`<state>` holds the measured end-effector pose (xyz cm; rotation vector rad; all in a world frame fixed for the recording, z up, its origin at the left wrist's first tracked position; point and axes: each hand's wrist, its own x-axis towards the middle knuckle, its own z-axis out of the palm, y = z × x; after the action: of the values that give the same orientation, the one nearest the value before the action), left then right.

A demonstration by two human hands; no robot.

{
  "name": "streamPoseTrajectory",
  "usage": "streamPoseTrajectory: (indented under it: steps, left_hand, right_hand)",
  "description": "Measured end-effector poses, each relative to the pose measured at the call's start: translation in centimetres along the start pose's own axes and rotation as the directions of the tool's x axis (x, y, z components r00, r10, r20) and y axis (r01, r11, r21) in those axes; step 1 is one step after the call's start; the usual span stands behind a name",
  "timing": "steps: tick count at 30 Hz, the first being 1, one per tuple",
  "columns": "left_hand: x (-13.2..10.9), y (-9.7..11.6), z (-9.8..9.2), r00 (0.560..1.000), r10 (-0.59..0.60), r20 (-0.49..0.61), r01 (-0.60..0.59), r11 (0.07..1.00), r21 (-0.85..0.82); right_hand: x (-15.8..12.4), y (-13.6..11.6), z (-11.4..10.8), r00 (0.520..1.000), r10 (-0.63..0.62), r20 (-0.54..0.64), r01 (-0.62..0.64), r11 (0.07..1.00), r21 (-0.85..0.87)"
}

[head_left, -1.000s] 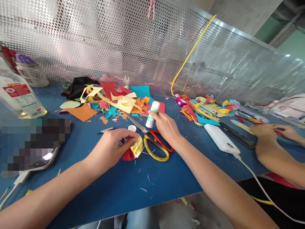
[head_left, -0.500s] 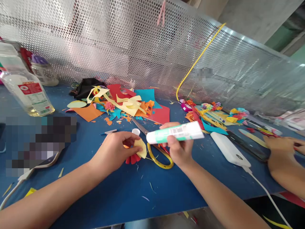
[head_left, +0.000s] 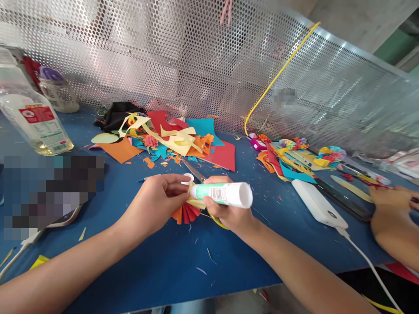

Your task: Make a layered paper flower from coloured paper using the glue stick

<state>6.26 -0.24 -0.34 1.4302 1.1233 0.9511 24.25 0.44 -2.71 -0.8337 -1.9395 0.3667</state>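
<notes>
My right hand (head_left: 231,207) is closed around a white and green glue stick (head_left: 219,193), its tip pointing left and meeting the pale yellow paper piece (head_left: 197,203). Between the thumb and fingers of my left hand (head_left: 162,198) that paper is pinched. Red and orange pleated paper (head_left: 186,213) fans out just under it. Partly covered by my right hand lie scissors (head_left: 193,169) with yellow handles. A small white cap (head_left: 187,178) rests behind my left fingertips.
Coloured paper scraps (head_left: 176,139) are heaped at the back. A bottle (head_left: 39,120) and a phone (head_left: 67,216) stand or lie at left. On the right are a white power bank (head_left: 319,203) with a cable, paper flowers (head_left: 329,157) and another person's hand (head_left: 389,203).
My right hand has brought the glue stick left and slightly down, so its tip meets the yellow paper. More of the red and orange pleats shows.
</notes>
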Motion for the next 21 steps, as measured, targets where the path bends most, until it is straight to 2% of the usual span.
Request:
streamPoseTrajectory:
  steps: [3, 6, 10, 14, 17, 19, 21]
  left_hand:
    - [-0.2, 0.4, 0.1, 0.998, -0.055, -0.034, 0.053, 0.997, -0.062]
    - [-0.5, 0.7, 0.4, 0.994, -0.096, -0.047, 0.091, 0.991, -0.094]
    - [-0.8, 0.8, 0.9, 0.994, -0.091, -0.056, 0.083, 0.987, -0.139]
    - [-0.9, 1.1, 1.0, 0.989, -0.112, -0.101, 0.089, 0.973, -0.213]
    - [-0.9, 1.4, 0.9, 0.987, -0.109, -0.122, 0.073, 0.960, -0.271]
    - [-0.9, 1.5, 1.0, 0.988, -0.092, -0.125, 0.054, 0.959, -0.279]
    - [-0.9, 1.5, 1.0, 0.990, -0.068, -0.122, 0.035, 0.967, -0.253]
  right_hand:
    - [-0.3, 0.0, 0.1, 0.999, -0.043, -0.003, 0.043, 0.999, -0.021]
    - [-0.3, 0.0, 0.1, 0.999, -0.016, -0.038, 0.015, 0.999, -0.036]
    - [0.2, 0.0, -0.1, 0.995, -0.012, -0.095, 0.011, 1.000, -0.021]
    - [0.3, -0.3, -0.4, 0.972, -0.169, -0.166, 0.151, 0.981, -0.119]
    - [0.2, -0.5, -0.5, 0.923, -0.327, -0.205, 0.268, 0.925, -0.269]
    - [0.2, -0.6, -0.5, 0.898, -0.383, -0.218, 0.299, 0.893, -0.337]
    - [0.2, -0.7, -0.5, 0.892, -0.399, -0.212, 0.308, 0.880, -0.361]
